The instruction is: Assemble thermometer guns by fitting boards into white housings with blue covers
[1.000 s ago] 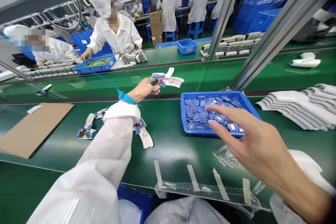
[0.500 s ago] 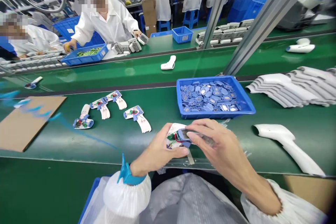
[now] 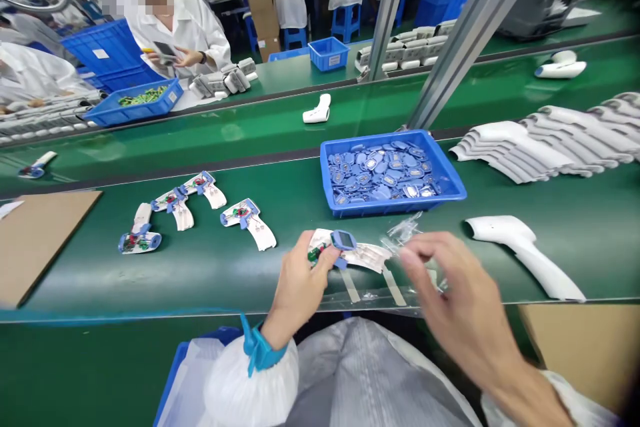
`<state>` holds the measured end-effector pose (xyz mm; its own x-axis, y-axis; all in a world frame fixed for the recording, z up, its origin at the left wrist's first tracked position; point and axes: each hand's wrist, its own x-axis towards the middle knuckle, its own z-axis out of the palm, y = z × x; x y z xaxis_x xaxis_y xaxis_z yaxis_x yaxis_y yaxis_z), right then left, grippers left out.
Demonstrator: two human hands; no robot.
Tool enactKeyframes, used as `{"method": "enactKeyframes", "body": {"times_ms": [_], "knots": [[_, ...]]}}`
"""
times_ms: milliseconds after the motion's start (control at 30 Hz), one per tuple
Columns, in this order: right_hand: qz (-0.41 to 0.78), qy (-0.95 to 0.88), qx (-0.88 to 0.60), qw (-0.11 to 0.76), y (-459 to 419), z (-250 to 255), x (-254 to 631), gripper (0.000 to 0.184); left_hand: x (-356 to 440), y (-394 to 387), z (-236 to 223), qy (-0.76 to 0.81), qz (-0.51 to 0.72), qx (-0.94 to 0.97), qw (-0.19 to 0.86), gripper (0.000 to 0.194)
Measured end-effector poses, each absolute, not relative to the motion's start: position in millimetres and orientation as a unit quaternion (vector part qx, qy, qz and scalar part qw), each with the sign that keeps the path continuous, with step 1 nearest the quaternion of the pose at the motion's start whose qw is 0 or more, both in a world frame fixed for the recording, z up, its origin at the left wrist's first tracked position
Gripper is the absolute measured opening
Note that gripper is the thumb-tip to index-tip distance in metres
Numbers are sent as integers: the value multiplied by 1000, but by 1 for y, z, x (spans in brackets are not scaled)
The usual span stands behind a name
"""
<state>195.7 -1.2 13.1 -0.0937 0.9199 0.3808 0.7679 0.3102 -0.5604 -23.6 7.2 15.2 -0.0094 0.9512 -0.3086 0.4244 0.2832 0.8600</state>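
My left hand (image 3: 300, 287) grips a white thermometer-shaped housing half (image 3: 363, 255) fitted with a circuit board, and a small blue display module (image 3: 341, 240) sits at its top. To the right, my right hand (image 3: 460, 293) is blurred, its fingertips pinched together on a crumpled piece of clear plastic film (image 3: 403, 235). Several more housing halves with boards (image 3: 183, 208) lie on the green conveyor belt (image 3: 290, 287) to the left. A blue tray (image 3: 395, 207) full of blue display modules stands just above my hands.
Stacked white housing shells (image 3: 520, 150) lie to the right of the tray, and a single white shell (image 3: 520, 247) lies near my right hand. A cardboard sheet (image 3: 40, 240) lies at the left. Across the far belt, a co-worker (image 3: 175, 33) works beside a blue tray of green parts.
My hands have come apart from together around the housing. The right hand has moved right, with clear film at its fingertips. The left hand still holds the housing, now with the blue module uppermost.
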Motion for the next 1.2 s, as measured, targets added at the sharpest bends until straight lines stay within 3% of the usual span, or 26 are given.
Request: {"method": "enactKeyframes", "body": {"times_ms": [133, 200, 267, 367, 433, 500, 600, 800, 1067, 1200], "knots": [[22, -710, -672, 209, 13, -23, 239, 36, -41, 17, 20, 601, 301, 488, 557, 41], [20, -706, -676, 211, 16, -24, 245, 39, -47, 21, 28, 574, 276, 485, 599, 42], [135, -713, -634, 267, 16, -9, 236, 42, -49, 25, 35, 549, 240, 498, 626, 42], [489, -688, -474, 249, 11, 23, 204, 37, -45, 28, 38, 516, 223, 537, 629, 39], [648, -605, -409, 217, 9, 36, 182, 40, -38, 26, 32, 546, 295, 576, 532, 37], [689, -537, -423, 242, 7, 37, 166, 44, -30, 21, 25, 592, 375, 613, 365, 36], [664, -512, -467, 280, 3, 26, 156, 46, -17, 10, 17, 606, 395, 657, 212, 34], [523, -595, -530, 303, -9, 13, 148, 37, 3, -3, 9, 620, 377, 678, 118, 31], [380, -683, -563, 269, -16, 12, 139, 37, -4, -11, 5, 622, 382, 670, 134, 31], [220, -742, -575, 265, -21, 3, 135, 38, -9, -9, 6, 619, 380, 676, 127, 28]]}}
